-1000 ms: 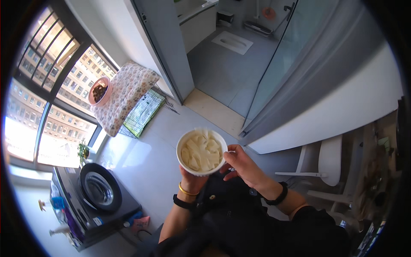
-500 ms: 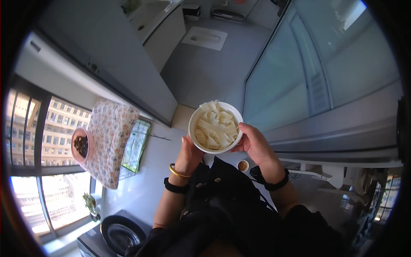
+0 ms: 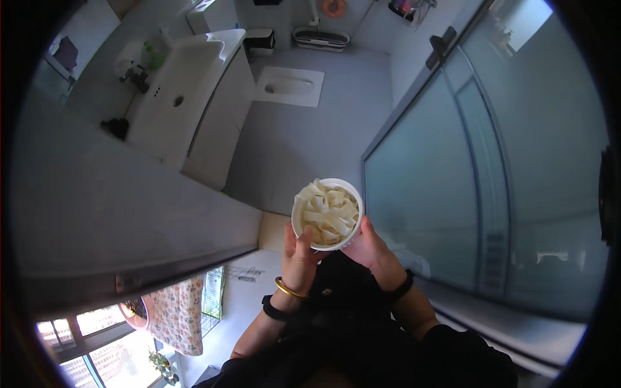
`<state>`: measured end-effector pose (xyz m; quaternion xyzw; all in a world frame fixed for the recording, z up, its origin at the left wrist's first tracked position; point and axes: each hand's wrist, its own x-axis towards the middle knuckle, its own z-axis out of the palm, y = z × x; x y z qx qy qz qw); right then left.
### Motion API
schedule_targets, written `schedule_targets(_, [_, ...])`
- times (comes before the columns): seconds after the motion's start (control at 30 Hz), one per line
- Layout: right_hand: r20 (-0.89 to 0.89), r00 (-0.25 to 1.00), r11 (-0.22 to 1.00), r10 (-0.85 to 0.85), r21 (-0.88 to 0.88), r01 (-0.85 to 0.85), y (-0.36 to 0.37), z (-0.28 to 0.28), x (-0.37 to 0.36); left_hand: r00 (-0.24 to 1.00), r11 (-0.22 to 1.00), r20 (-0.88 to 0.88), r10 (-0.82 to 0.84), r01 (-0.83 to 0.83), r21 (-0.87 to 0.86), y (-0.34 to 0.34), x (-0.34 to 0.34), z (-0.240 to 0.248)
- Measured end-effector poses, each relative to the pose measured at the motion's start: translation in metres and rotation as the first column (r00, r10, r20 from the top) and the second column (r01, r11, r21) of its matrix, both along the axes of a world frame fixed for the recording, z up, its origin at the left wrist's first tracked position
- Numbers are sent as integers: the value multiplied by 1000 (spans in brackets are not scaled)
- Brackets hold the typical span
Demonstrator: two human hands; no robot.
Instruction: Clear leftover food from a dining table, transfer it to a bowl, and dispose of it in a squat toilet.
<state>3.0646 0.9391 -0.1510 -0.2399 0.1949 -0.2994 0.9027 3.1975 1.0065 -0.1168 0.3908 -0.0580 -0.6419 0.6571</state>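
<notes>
Between my hands, in front of my body, is a round white bowl [image 3: 297, 226]. Wide, flat, pale noodles [image 3: 330, 216] fill it, and some lap over its far left rim. My left hand [image 3: 299, 262] grips the near left side, its thumb up at the rim and its fingers mostly hidden beneath. On the near right side my right hand [image 3: 370, 249] is wrapped round the bowl, with the thumb along the outer wall and the fingers largely out of sight. A gold bangle [image 3: 289, 288] and a black band are on my left wrist.
A frosted glass door [image 3: 420, 187] stands at the right, a grey door panel [image 3: 129, 207] at the left. Beyond the doorway are a washbasin [image 3: 200, 58], a white squat toilet [image 3: 304, 97] and a mop bucket [image 3: 321, 39]. A patterned cloth [image 3: 178, 317] lies near the window.
The room beyond the doorway has come further into view, and the window side has slid toward the lower left. The bowl stays held in both hands, a little lower in the picture.
</notes>
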Motion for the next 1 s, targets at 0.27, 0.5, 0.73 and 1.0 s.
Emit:
schedule_targets(0.27, [104, 995, 1000, -2, -31, 5, -178, 0, 9, 969, 994, 226, -98, 83, 77, -172, 4, -4])
schedule_targets(0.5, [182, 983, 997, -28, 82, 13, -301, 0, 20, 944, 981, 267, -193, 175, 88, -293, 22, -23])
schedule_targets(0.73, [-599, 794, 992, -105, -116, 44, -418, 8, 77, 979, 996, 205, 22, -39, 80, -407, 76, -47])
schedule_targets(1.0, [-724, 681, 965, -115, -242, -95, -569, -19, 169, 987, 995, 160, 30, -45, 86, -558, 165, -85])
